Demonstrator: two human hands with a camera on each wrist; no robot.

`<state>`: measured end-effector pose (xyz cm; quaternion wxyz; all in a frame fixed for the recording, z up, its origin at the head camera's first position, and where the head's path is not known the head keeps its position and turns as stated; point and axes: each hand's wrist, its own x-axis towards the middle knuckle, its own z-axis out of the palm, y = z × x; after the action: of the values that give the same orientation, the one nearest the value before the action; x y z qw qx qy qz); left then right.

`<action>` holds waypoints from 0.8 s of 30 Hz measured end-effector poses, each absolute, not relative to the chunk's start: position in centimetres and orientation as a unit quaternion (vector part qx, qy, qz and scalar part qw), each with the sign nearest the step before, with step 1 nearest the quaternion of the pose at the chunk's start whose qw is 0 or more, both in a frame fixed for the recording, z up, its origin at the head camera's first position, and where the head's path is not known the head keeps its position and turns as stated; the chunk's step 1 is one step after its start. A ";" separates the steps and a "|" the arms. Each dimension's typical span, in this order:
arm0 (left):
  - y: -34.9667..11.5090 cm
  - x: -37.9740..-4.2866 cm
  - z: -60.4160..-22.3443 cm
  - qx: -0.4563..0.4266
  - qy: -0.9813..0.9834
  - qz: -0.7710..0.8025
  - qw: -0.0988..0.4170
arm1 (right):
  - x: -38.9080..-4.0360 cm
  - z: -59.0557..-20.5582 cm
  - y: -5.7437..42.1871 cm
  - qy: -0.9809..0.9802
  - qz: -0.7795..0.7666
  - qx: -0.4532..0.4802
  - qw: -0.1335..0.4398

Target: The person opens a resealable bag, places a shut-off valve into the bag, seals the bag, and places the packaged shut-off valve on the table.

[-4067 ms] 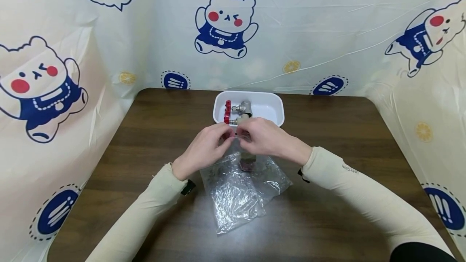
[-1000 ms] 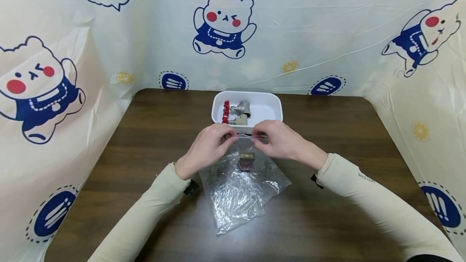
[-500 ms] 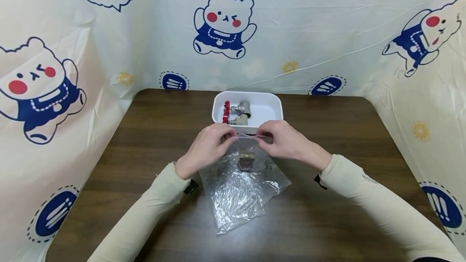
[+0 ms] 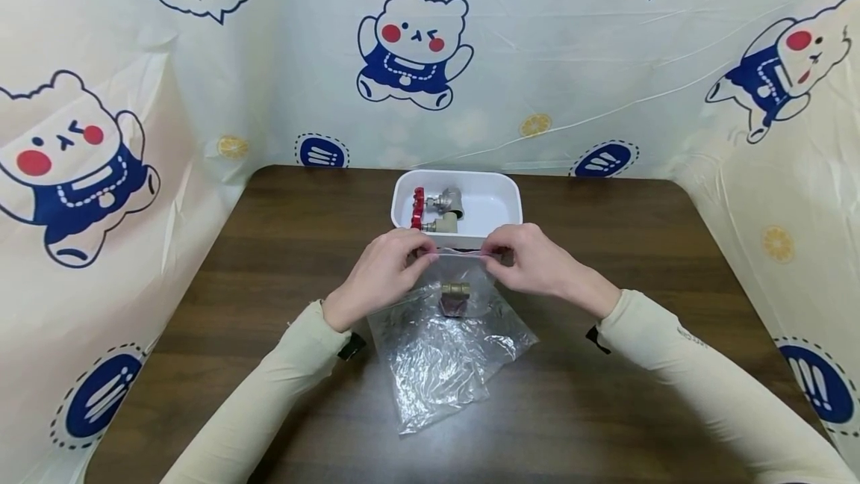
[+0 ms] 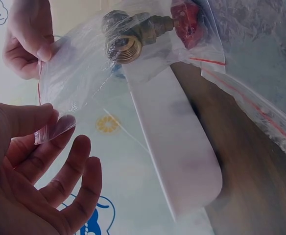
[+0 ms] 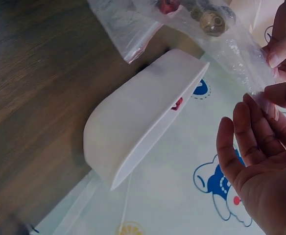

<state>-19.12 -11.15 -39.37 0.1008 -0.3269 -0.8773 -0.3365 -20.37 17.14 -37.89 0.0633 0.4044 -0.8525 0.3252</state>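
Observation:
A clear zip bag (image 4: pixel 452 271) with a red seal line stretches between both hands. My left hand (image 4: pixel 383 267) pinches one top corner between thumb and forefinger; the other fingers are loosely bent in the left wrist view. At the opposite end of the same edge, my right hand (image 4: pixel 537 267) pinches the bag likewise. Inside the bag hangs a brass valve (image 5: pixel 128 46) with a red handle (image 5: pixel 186 24), its threaded opening visible through the plastic. Below the hands, more clear crinkled bags (image 4: pixel 437 372) lie on the table, one showing a red seal line in the left wrist view.
Just beyond the hands stands a white tray (image 4: pixel 493 204). Two valves with red handwheels sit in its left part, one grey metal (image 4: pixel 452 200) and one beige-bodied (image 4: pixel 443 223). The dark wooden table (image 4: pixel 302 230) meets a printed curtain (image 4: pixel 537 36) at the back and sides.
My right hand has slid rightward along the bag's top edge, away from the left hand, uncovering the valve and more of the edge. My left hand keeps nearly the same place.

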 end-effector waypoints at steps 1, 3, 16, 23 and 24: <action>-11.1 -19.1 -39.4 -0.328 -0.877 -0.336 0.102 | -20.4 -37.9 17.4 -0.854 0.329 0.398 0.059; -11.0 -19.1 -39.3 -0.331 -0.876 -0.336 0.103 | -20.3 -38.0 17.8 -0.858 0.338 0.382 0.051; -11.2 -19.2 -39.4 -0.324 -0.876 -0.343 0.100 | -20.2 -37.8 18.3 -0.855 0.345 0.385 0.049; -10.7 -19.3 -39.6 -0.336 -0.868 -0.352 0.094 | -20.6 -37.6 17.1 -0.853 0.337 0.397 0.029; -10.5 -19.3 -39.6 -0.340 -0.867 -0.351 0.094 | -20.5 -37.6 17.0 -0.852 0.334 0.402 0.033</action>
<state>-19.34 -10.52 -39.63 0.0936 -0.3401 -0.8672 -0.3514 -20.53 17.03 -37.63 0.0332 0.4020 -0.8520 0.3338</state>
